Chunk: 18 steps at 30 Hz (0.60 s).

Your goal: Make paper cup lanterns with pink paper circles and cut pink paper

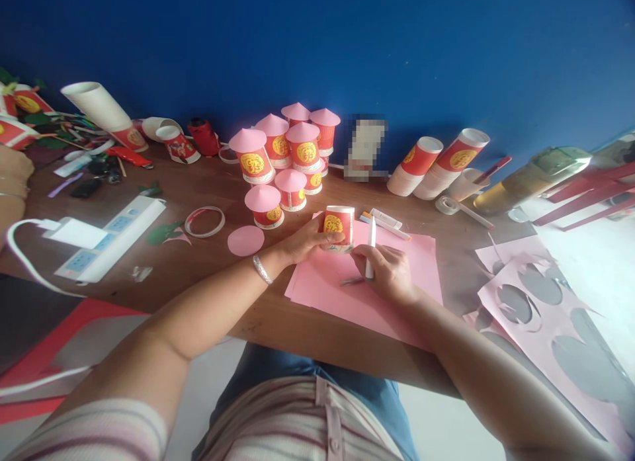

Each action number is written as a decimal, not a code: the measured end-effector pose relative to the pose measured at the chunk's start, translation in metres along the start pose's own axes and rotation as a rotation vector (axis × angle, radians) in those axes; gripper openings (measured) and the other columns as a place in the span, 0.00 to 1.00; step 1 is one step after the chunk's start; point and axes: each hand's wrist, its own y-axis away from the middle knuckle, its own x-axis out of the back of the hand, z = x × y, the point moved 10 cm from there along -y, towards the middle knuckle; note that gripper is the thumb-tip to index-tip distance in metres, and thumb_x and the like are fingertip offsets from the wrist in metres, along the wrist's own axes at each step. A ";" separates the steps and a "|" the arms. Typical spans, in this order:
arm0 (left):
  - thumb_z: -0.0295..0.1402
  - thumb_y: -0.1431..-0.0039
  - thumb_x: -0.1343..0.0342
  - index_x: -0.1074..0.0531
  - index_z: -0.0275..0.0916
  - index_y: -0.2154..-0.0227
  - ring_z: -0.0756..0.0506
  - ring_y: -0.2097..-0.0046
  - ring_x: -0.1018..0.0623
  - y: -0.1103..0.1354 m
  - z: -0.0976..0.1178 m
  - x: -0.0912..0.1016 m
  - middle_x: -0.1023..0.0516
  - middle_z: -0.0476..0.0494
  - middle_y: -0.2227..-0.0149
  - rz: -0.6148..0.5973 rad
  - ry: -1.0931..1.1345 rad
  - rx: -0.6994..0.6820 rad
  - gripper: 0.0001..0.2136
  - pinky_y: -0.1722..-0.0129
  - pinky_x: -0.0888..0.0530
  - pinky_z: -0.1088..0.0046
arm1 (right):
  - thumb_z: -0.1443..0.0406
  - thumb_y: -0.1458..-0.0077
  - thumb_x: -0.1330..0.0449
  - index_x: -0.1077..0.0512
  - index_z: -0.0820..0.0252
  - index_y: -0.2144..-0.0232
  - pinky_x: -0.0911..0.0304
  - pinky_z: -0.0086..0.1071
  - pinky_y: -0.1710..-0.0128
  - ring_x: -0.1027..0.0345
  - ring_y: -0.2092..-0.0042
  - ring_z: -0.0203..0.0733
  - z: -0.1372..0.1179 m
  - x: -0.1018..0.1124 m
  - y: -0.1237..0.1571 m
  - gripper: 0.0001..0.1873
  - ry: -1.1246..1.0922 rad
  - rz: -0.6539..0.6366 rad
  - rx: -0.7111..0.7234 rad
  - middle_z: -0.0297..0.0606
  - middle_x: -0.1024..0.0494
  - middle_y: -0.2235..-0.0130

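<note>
A red paper cup [340, 224] with a gold print stands over the pink paper sheets [317, 276], and my left hand [312, 239] is wrapped round its left side. In my right hand [389, 269] is a white marker pen [370, 249], held upright, while the fingertips sit close to the cup's lower right edge. Whether those fingertips touch the cup I cannot tell. Small scissors [351, 282] lie on the pink sheets, partly hidden by the right hand. Behind that hand rest more white and orange pens [387, 221].
Several red cups with pink cone tops [262, 200] stand behind my left hand. A pink paper disc [245, 241], a tape ring [205, 221] and a power strip [112, 239] lie left. Stacked cups [451, 163] and cut-out pink scraps [526, 295] are at the right.
</note>
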 end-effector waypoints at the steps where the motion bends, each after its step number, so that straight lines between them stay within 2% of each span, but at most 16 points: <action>1: 0.43 0.50 0.25 0.23 0.37 0.56 0.43 0.59 0.19 0.000 0.000 0.000 0.18 0.42 0.62 -0.004 -0.038 0.004 0.23 0.56 0.25 0.66 | 0.73 0.38 0.42 0.25 0.55 0.62 0.43 0.26 0.73 0.38 0.77 0.32 0.000 -0.001 0.000 0.09 -0.006 -0.007 -0.001 0.28 0.26 0.75; 5: 0.38 0.51 0.24 0.24 0.37 0.59 0.47 0.61 0.23 0.002 0.002 -0.003 0.21 0.46 0.63 -0.030 -0.136 0.019 0.20 0.58 0.26 0.69 | 0.73 0.38 0.42 0.26 0.55 0.63 0.44 0.27 0.74 0.39 0.77 0.33 0.000 0.000 -0.001 0.09 -0.010 -0.009 -0.001 0.27 0.28 0.76; 10: 0.34 0.48 0.26 0.25 0.37 0.60 0.47 0.59 0.24 0.004 0.008 -0.010 0.23 0.46 0.62 -0.069 -0.169 0.001 0.17 0.53 0.26 0.68 | 0.75 0.39 0.42 0.27 0.56 0.63 0.44 0.26 0.74 0.39 0.78 0.32 -0.001 0.002 -0.004 0.10 -0.003 -0.012 -0.002 0.27 0.28 0.76; 18: 0.39 0.46 0.29 0.25 0.40 0.48 0.39 0.48 0.22 0.003 -0.001 0.001 0.21 0.40 0.51 -0.032 -0.142 -0.011 0.24 0.46 0.27 0.62 | 0.70 0.36 0.42 0.26 0.58 0.66 0.45 0.26 0.75 0.37 0.77 0.31 0.007 0.007 -0.009 0.07 0.101 0.063 -0.048 0.30 0.25 0.76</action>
